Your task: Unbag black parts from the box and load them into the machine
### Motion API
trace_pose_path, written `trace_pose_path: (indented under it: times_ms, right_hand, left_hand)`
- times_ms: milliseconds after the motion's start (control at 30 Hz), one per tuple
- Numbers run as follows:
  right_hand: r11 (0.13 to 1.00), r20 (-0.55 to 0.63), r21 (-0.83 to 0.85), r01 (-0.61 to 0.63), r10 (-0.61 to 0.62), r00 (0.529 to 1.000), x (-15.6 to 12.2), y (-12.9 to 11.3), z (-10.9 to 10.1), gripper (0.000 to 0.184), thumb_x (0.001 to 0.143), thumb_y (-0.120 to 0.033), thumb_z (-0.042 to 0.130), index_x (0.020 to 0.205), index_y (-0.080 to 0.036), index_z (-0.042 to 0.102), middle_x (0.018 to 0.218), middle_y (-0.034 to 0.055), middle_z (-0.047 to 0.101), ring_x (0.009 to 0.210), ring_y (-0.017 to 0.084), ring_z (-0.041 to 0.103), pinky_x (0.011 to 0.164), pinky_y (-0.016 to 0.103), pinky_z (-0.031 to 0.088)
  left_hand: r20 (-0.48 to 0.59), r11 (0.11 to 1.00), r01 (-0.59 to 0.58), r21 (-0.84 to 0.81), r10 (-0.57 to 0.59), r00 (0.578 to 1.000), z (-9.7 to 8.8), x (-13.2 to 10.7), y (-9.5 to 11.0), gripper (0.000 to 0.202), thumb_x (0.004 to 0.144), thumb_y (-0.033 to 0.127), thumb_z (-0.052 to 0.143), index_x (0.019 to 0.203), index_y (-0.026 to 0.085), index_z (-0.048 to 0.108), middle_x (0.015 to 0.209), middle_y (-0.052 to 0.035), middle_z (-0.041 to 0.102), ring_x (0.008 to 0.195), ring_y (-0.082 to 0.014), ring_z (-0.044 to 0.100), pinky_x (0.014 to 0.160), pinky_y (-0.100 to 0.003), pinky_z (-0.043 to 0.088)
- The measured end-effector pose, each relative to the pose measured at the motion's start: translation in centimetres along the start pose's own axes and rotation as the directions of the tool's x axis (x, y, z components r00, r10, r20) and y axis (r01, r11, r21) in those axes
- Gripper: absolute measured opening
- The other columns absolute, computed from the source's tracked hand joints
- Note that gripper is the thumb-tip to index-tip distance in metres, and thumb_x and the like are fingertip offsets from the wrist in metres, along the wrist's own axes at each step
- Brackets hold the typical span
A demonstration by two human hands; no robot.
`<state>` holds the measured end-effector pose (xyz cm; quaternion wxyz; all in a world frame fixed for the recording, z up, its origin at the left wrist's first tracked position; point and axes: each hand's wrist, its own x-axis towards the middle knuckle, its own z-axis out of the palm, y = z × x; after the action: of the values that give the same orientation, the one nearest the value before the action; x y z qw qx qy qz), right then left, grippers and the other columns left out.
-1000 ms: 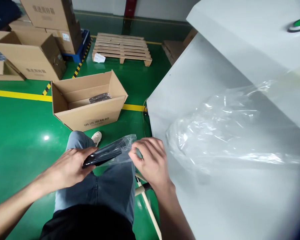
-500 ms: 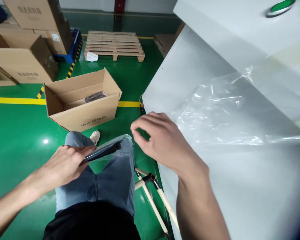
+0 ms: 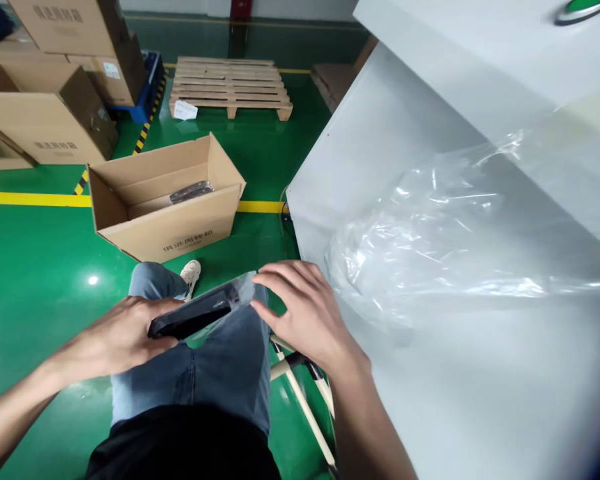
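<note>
Over my lap, my left hand (image 3: 123,333) grips one end of a flat black item (image 3: 190,317) that sits inside a clear plastic bag (image 3: 240,293). My right hand (image 3: 303,313) is at the bag's open right end, with its fingers bent and the fingertips touching the plastic. I sit with one jeans-clad knee (image 3: 155,283) under the item.
A white table (image 3: 380,173) stands to my right with a heap of clear plastic bags (image 3: 450,233) on it. An open cardboard box (image 3: 165,200) on the green floor holds a bagged black item (image 3: 191,192). Stacked cartons (image 3: 55,87) and a wooden pallet (image 3: 230,87) lie farther back.
My right hand let go of the bag, lifted toward the table edge, then came back down to the bag's right end. My left hand kept hold of the black item.
</note>
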<state>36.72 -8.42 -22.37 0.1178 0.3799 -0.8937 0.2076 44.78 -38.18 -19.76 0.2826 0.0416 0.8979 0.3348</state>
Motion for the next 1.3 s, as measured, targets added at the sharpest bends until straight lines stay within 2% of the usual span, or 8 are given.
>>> trace_pose_path:
  times_ms: [200,333,533,700,800,933,1100,1300]
  right_hand:
    - [0.992,-0.080,-0.122,0.036,-0.046,0.996,-0.8,-0.3,2.2,0.015,0.092,-0.018,0.070,0.107,-0.019,0.070,0.113,0.0108,0.076,0.109,0.028,0.066,0.097,0.046,0.050]
    - [0.996,-0.149,-0.039,0.075,-0.080,0.986,-0.9,0.1,2.2,0.014,0.100,-0.012,0.061,0.092,-0.020,0.069,0.094,0.0037,0.078,0.095,0.021,0.069,0.092,0.039,0.050]
    - [0.982,0.149,0.173,-0.081,0.055,0.987,0.4,0.2,-2.2,0.022,0.104,-0.016,0.055,0.090,-0.022,0.071,0.085,0.0010,0.076,0.083,0.018,0.067,0.079,0.034,0.052]
    - [0.881,0.341,0.356,-0.312,0.188,0.921,2.2,1.0,-6.0,0.011,0.094,-0.022,0.070,0.095,-0.028,0.079,0.094,-0.0015,0.082,0.071,0.016,0.071,0.060,0.029,0.054]
    - [0.843,-0.007,0.399,-0.361,0.396,0.918,2.3,1.1,-6.5,0.013,0.088,-0.035,0.080,0.100,-0.029,0.079,0.098,0.0012,0.082,0.079,0.020,0.075,0.062,0.031,0.057]
    - [0.815,-0.398,0.459,-0.354,0.545,0.738,1.3,-0.9,-2.9,0.011,0.093,-0.036,0.076,0.098,-0.027,0.078,0.087,0.0021,0.079,0.083,0.021,0.075,0.082,0.037,0.063]
    - [0.768,-0.139,0.592,-0.244,0.395,0.908,-1.2,-6.1,5.3,0.009,0.096,-0.027,0.069,0.102,-0.024,0.076,0.080,0.0019,0.078,0.069,0.018,0.074,0.066,0.029,0.061]
    - [0.884,-0.058,0.429,-0.187,0.233,0.971,-2.8,-10.5,11.2,0.042,0.086,-0.041,0.082,0.122,-0.022,0.070,0.103,0.0080,0.078,0.095,0.027,0.072,0.085,0.042,0.059]
  left_hand:
    - [-0.059,0.999,-0.051,0.008,0.051,0.997,0.4,-0.1,-0.6,0.053,0.086,0.035,0.066,0.139,0.031,0.071,0.105,-0.0040,0.082,0.096,-0.0280,0.076,0.087,-0.033,0.059]
    - [-0.103,0.964,-0.019,0.265,0.048,0.994,1.2,0.0,-1.2,0.055,0.090,0.026,0.063,0.144,0.029,0.067,0.118,-0.0110,0.080,0.099,-0.0307,0.078,0.088,-0.038,0.060]
    - [-0.023,0.788,0.027,0.615,-0.016,1.000,3.0,0.0,-0.6,0.067,0.094,0.007,0.044,0.156,0.031,0.055,0.123,-0.0170,0.077,0.091,-0.0361,0.079,0.075,-0.045,0.061]
    - [0.006,0.903,-0.090,0.420,0.097,0.995,2.0,0.0,-1.3,0.058,0.094,0.020,0.059,0.151,0.030,0.061,0.128,-0.0118,0.076,0.110,-0.0364,0.076,0.092,-0.046,0.059]
    - [-0.174,0.999,-0.037,0.032,0.042,0.984,0.3,0.4,-2.1,0.047,0.092,0.031,0.068,0.139,0.028,0.071,0.120,-0.0061,0.079,0.105,-0.0300,0.076,0.090,-0.036,0.058]
    - [-0.392,0.699,-0.136,-0.702,-0.220,0.893,-0.1,2.0,-2.8,0.049,0.074,0.043,0.090,0.116,0.019,0.078,0.097,-0.0041,0.079,0.078,-0.0192,0.071,0.070,-0.025,0.055]
    - [-0.397,0.244,-0.315,-0.917,-0.495,0.773,2.1,4.8,-3.0,0.053,0.062,0.044,0.099,0.099,0.015,0.075,0.083,-0.0029,0.075,0.064,-0.0144,0.067,0.060,-0.023,0.052]
    - [-0.347,0.137,-0.331,-0.934,-0.572,0.744,5.6,6.3,-3.4,0.067,0.060,0.041,0.100,0.115,0.020,0.068,0.093,0.0003,0.075,0.069,-0.0121,0.069,0.064,-0.021,0.053]
